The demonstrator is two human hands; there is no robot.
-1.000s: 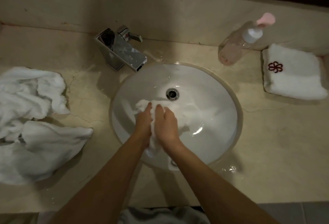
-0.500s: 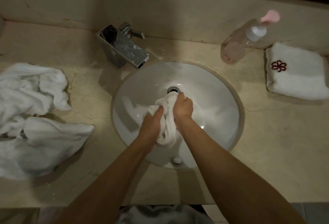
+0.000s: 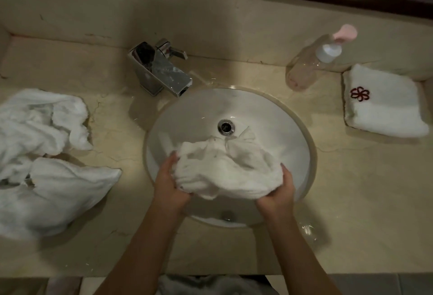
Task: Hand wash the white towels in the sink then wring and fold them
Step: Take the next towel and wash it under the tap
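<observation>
Two hands on one towel over the sink: left hand grips its left end, right hand curls round the right end, cloth bunched between, near the drain. More towels, crumpled, lie in a heap left; a folded one right. It looks wet, though that's hard to judge.

towels: 4, perhaps — 1 in sink, 2 crumpled, 1 folded | faucet: 1 | pump bottle: 1 | hands: 2
</observation>
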